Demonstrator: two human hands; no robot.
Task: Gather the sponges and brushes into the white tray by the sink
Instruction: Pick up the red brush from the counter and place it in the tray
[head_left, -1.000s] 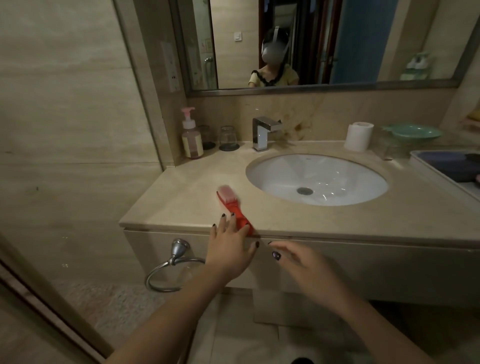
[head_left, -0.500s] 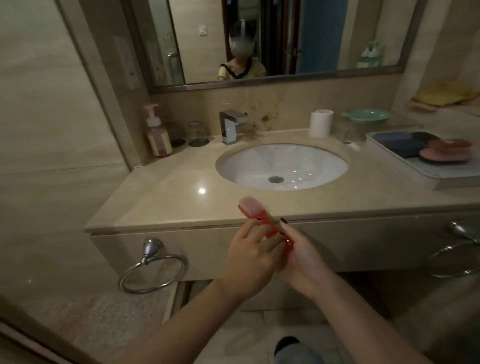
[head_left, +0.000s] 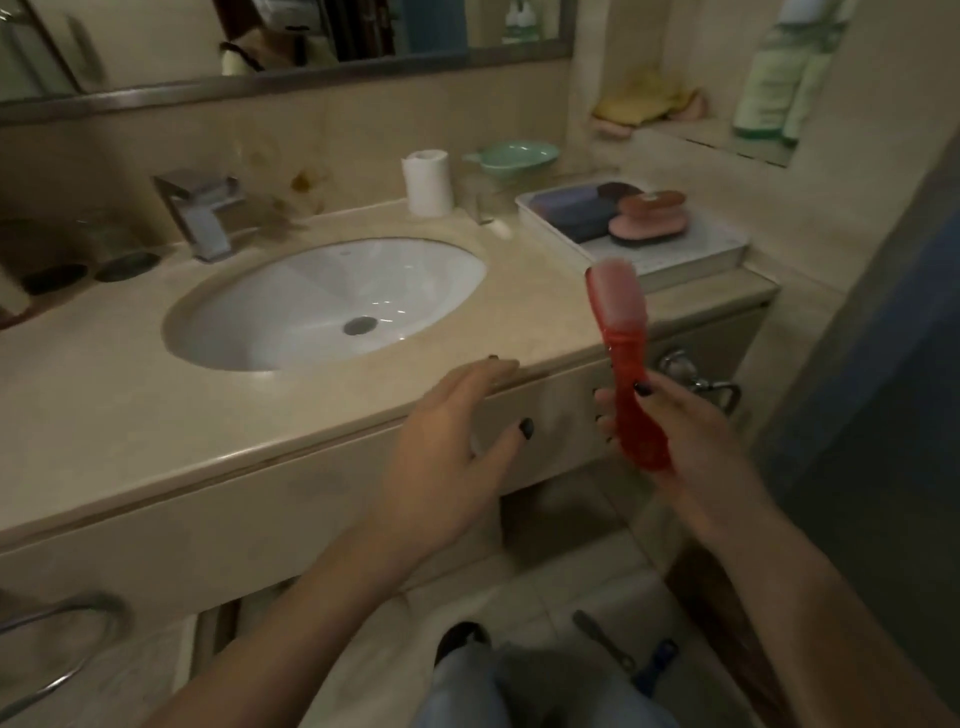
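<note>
My right hand (head_left: 691, 436) grips the handle of a red brush (head_left: 623, 332), held upright with its pale bristle head up, in front of the counter's front edge. The white tray (head_left: 701, 249) stands on the counter to the right of the sink (head_left: 332, 301). In it lie a dark blue sponge (head_left: 571, 208), a dark round pad (head_left: 615, 188) and pink and brown round scrubbers (head_left: 647, 221). My left hand (head_left: 457, 431) hovers with relaxed fingers just in front of the counter edge and holds nothing.
A faucet (head_left: 200, 208), a toilet roll (head_left: 427, 182), a green dish (head_left: 511, 156) and a clear glass (head_left: 480, 200) stand along the back of the counter (head_left: 104, 405). A metal towel ring (head_left: 696, 382) hangs under the counter at the right. A wall rises at the far right.
The red brush was lifted off the counter's front edge by my left hand and passed to my right hand, which has carried it rightward. My left hand has let go. The view swung right.
</note>
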